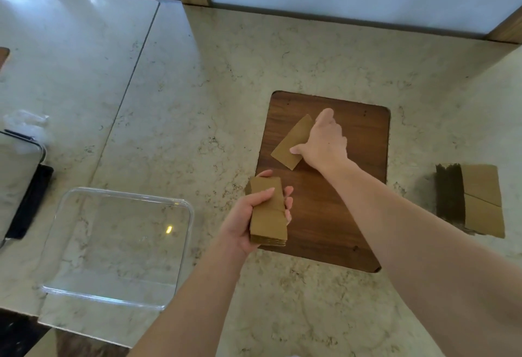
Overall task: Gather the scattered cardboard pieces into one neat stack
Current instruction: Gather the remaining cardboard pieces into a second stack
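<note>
While left hand (248, 215) grips the stack (267, 212), right hand (324, 142) pinches 1 cardboard piece (291, 142) on the board (339, 201).

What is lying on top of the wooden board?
One loose cardboard piece lies on the wooden board, with the right hand pinching its edge. The hand covers part of the piece, so anything beneath the palm cannot be seen.

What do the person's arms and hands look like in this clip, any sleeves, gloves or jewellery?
Both forearms are bare as far as the frame shows, with no sleeve in view. The left hand and the right hand wear no gloves. No watch, bracelet or ring is visible on the parts shown. Fingernails look short and unpainted, though the picture is slightly soft.
</note>
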Demonstrator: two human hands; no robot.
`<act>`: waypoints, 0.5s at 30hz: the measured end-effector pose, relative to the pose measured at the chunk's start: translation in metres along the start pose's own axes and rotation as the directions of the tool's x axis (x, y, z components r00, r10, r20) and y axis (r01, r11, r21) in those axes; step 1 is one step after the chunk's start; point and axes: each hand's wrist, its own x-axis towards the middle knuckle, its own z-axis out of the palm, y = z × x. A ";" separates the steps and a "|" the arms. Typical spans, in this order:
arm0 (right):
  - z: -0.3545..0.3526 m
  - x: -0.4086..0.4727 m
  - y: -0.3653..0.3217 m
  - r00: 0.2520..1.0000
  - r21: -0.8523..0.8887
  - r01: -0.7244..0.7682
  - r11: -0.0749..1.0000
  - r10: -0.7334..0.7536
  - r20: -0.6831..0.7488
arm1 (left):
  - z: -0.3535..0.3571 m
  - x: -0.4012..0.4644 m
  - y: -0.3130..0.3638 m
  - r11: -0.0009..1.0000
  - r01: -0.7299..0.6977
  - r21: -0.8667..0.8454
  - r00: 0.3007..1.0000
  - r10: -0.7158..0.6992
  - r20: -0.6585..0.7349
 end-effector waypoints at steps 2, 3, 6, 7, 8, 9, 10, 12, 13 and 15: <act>-0.007 -0.006 0.009 0.998 0.276 -0.009 0.961 -0.007 0.058 | 0.002 -0.003 0.000 1.000 -0.002 -0.013 0.999 0.002 -0.032; -0.013 -0.012 0.015 0.994 0.381 -0.040 0.924 -0.003 0.113 | 0.004 -0.004 0.000 1.000 -0.003 -0.005 0.999 0.003 -0.040; -0.026 -0.038 0.026 0.964 0.588 -0.122 0.799 -0.045 0.261 | 0.003 -0.011 -0.003 1.000 -0.012 0.004 1.000 0.012 -0.024; -0.032 -0.050 0.030 0.964 0.620 -0.119 0.776 -0.060 0.260 | 0.003 -0.014 -0.005 1.000 -0.015 0.010 1.000 0.015 -0.015; -0.034 -0.060 0.033 0.964 0.643 -0.115 0.757 -0.071 0.256 | 0.001 -0.017 -0.007 1.000 -0.016 0.008 1.000 0.016 -0.005; -0.039 -0.074 0.038 0.966 0.668 -0.115 0.735 -0.074 0.248 | 0.002 -0.023 -0.011 1.000 -0.022 0.017 1.000 0.022 0.007; -0.039 -0.082 0.041 0.964 0.696 -0.135 0.705 -0.069 0.257 | 0.000 -0.026 -0.012 1.000 -0.023 0.012 1.000 0.023 0.014; -0.043 -0.106 0.046 0.957 0.771 -0.201 0.604 -0.047 0.286 | 0.001 -0.036 -0.019 0.999 -0.031 0.018 0.999 0.031 0.026; -0.046 -0.118 0.048 0.951 0.801 -0.228 0.554 -0.050 0.305 | 0.003 -0.041 -0.022 0.999 -0.039 0.025 0.999 0.038 0.031; -0.050 -0.140 0.052 0.938 0.830 -0.253 0.497 -0.086 0.337 | 0.005 -0.051 -0.030 0.998 -0.052 0.042 0.998 0.051 0.024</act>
